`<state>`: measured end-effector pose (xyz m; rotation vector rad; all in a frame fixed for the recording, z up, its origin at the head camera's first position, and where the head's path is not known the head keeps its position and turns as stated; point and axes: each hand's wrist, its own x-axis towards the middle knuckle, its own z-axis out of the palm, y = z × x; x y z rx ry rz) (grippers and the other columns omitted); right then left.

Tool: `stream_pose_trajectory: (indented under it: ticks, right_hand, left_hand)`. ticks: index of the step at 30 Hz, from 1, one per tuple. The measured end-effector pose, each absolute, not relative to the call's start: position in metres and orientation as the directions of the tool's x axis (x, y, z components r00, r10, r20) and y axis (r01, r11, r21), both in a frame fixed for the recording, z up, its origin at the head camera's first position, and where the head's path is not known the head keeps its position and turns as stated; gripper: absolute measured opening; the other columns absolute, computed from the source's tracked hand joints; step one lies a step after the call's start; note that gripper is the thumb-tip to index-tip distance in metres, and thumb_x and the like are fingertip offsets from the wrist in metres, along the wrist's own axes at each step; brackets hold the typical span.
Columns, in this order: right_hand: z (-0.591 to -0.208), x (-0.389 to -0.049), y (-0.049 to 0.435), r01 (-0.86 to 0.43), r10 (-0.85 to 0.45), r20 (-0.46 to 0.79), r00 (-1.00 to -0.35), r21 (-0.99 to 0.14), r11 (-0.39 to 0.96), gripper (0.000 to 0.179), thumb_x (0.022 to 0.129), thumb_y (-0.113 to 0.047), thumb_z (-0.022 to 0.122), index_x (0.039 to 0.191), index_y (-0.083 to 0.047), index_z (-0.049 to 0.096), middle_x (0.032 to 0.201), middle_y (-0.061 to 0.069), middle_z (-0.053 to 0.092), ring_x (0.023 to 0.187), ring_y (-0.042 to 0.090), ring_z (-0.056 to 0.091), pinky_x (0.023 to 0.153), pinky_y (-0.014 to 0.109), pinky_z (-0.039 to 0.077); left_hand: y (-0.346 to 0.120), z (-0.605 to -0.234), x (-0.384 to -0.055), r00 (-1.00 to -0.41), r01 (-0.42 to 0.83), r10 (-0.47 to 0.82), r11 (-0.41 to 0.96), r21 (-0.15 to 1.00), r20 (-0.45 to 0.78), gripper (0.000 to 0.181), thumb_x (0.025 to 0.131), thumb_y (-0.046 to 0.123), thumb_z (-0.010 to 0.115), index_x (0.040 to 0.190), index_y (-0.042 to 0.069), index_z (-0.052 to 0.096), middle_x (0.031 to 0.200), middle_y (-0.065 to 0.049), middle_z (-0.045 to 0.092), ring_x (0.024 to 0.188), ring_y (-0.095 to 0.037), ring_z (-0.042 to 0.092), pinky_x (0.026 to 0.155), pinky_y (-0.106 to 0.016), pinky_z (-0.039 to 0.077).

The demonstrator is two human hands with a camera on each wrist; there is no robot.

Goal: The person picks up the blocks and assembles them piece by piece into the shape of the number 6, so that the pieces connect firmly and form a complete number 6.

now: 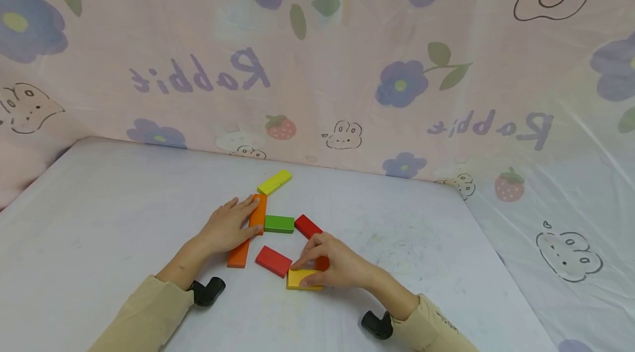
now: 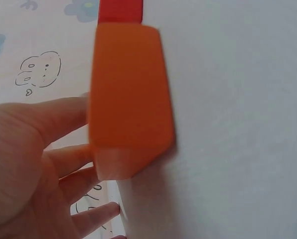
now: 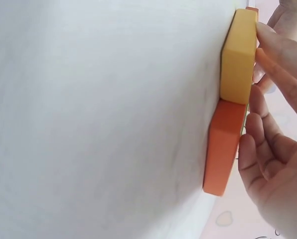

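My left hand (image 1: 225,229) lies over an orange block (image 1: 257,214), fingers fairly straight, thumb and fingertips touching it. A second orange block (image 1: 238,254) lies end-on below it and looms large in the left wrist view. My right hand (image 1: 342,264) pinches a golden-yellow block (image 1: 296,279) between thumb and index finger, its other fingers curled loosely. In the right wrist view, an orange-red block (image 3: 223,147) adjoins the golden-yellow one; the right hand partly hides it from the head view. A red block (image 1: 274,261) meets the golden-yellow block's left corner.
A green block (image 1: 279,224) abuts the left-hand orange block. Another red block (image 1: 308,226) slants to its right, and a bright yellow block (image 1: 275,182) lies behind. All rest on a white table (image 1: 149,198) backed by a printed pink cloth (image 1: 317,82).
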<state>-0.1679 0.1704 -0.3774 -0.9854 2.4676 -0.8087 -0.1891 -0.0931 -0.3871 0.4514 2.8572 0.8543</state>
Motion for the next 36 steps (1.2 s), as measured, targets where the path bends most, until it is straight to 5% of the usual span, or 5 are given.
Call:
stream_pose_trajectory:
  ticks: [12, 21, 28, 36]
  right_hand:
    - [-0.378, -0.166, 0.171, -0.493, -0.705, -0.115, -0.7, -0.637, 0.593, 0.029, 0.081, -0.027, 0.077, 0.109, -0.022, 0.074, 0.101, -0.008, 0.058, 0.101, 0.008, 0.047, 0.085, 0.026, 0.043]
    - [-0.374, -0.165, 0.188, -0.451, -0.588, -0.017, -0.809, -0.623, 0.639, 0.035, 0.079, -0.029, 0.079, 0.112, -0.02, 0.071, 0.106, -0.004, 0.061, 0.099, 0.014, 0.052, 0.084, 0.031, 0.048]
    - [-0.378, -0.167, 0.2, -0.464, -0.555, 0.051, -0.83, -0.616, 0.637, 0.054, 0.077, -0.031, 0.08, 0.125, -0.016, 0.063, 0.117, 0.002, 0.059, 0.105, 0.018, 0.054, 0.086, 0.032, 0.051]
    - [-0.381, -0.169, 0.203, -0.376, -0.507, -0.057, -0.86, -0.6, 0.706, 0.075, 0.077, -0.041, 0.079, 0.141, -0.017, 0.048, 0.134, 0.006, 0.052, 0.113, 0.022, 0.052, 0.093, 0.045, 0.048]
  left_hand:
    - [-0.094, -0.39, -0.19, -0.946, 0.26, 0.323, 0.796, 0.547, -0.02, 0.062, 0.093, 0.027, 0.06, 0.144, 0.0, 0.039, 0.15, -0.023, 0.036, 0.136, -0.052, 0.028, 0.109, -0.066, 0.023]
    - [-0.094, -0.391, -0.191, -0.947, 0.255, 0.32, 0.796, 0.549, -0.024, 0.063, 0.093, 0.027, 0.06, 0.145, 0.0, 0.038, 0.151, -0.022, 0.035, 0.137, -0.051, 0.027, 0.11, -0.066, 0.021]
    - [-0.093, -0.39, -0.192, -0.948, 0.249, 0.318, 0.797, 0.55, -0.032, 0.063, 0.093, 0.027, 0.06, 0.145, 0.0, 0.038, 0.151, -0.022, 0.035, 0.137, -0.051, 0.026, 0.11, -0.066, 0.021]
    - [-0.093, -0.391, -0.191, -0.948, 0.246, 0.317, 0.798, 0.55, -0.035, 0.062, 0.093, 0.027, 0.06, 0.145, 0.0, 0.039, 0.151, -0.022, 0.035, 0.137, -0.051, 0.027, 0.11, -0.066, 0.021]
